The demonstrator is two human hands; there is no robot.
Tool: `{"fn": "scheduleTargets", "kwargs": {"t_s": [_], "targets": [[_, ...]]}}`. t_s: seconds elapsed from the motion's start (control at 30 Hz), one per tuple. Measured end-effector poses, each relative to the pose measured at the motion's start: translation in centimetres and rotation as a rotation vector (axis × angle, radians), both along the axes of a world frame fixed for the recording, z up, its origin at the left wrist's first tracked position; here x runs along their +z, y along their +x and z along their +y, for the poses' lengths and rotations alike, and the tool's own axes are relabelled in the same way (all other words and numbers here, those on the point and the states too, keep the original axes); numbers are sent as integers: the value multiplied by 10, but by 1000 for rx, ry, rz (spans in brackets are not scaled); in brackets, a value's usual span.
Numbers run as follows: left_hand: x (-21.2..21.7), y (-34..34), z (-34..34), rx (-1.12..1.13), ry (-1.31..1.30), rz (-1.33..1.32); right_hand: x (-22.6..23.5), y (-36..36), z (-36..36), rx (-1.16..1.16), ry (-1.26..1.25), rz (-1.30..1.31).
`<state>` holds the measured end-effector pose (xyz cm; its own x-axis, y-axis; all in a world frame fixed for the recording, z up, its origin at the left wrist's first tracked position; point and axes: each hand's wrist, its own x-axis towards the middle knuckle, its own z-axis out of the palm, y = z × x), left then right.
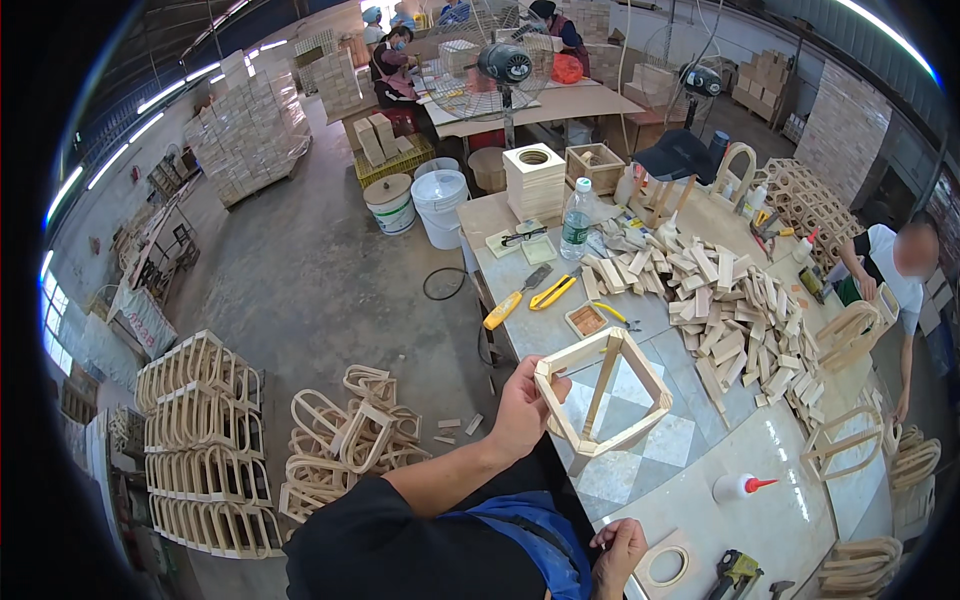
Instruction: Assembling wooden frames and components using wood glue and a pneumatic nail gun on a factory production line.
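Note:
My left hand (522, 405) grips one corner of a pale wooden frame (603, 398) shaped like an open box of thin slats, and holds it up above the workbench (690, 470). My right hand (619, 555) rests low at the bench's near edge, fingers curled, just left of a roll of tape (664, 567). It holds nothing that I can see. A white glue bottle with a red tip (741, 487) lies on its side on the bench to the right of the frame.
A heap of short wooden blocks (725, 305) covers the bench's far part, with a water bottle (575, 220), yellow-handled tools (530, 297) and a dark cap (676, 155). Arched wooden pieces (350, 435) are stacked on the floor at left. A person (890, 275) works at right; pliers (735, 573) lie near the tape.

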<state>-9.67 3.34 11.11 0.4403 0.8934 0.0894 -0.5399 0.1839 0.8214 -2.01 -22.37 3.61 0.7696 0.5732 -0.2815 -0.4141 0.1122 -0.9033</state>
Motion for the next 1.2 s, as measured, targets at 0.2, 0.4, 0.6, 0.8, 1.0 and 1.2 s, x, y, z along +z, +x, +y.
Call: {"fn": "scheduleTargets", "kwargs": {"t_s": [0.2,0.4,0.6,0.8,1.0,1.2], "targets": [[1,2,-7,36,64,184,4,-12,-3,4,-99,-103],[-12,11,-5,-3,208,263,-10,5,-10,261,-205,-745],[-20,32,-12,-207,212,192,1,30,-17,200,-289,-853],[-34,51,-33,-297,308,87,-23,99,-54,-254,628,598],[-57,43,-46,-354,447,199,-57,188,-42,-394,1028,958],[-64,38,-42,-464,578,244,-101,246,-44,-437,1220,1087]]}}
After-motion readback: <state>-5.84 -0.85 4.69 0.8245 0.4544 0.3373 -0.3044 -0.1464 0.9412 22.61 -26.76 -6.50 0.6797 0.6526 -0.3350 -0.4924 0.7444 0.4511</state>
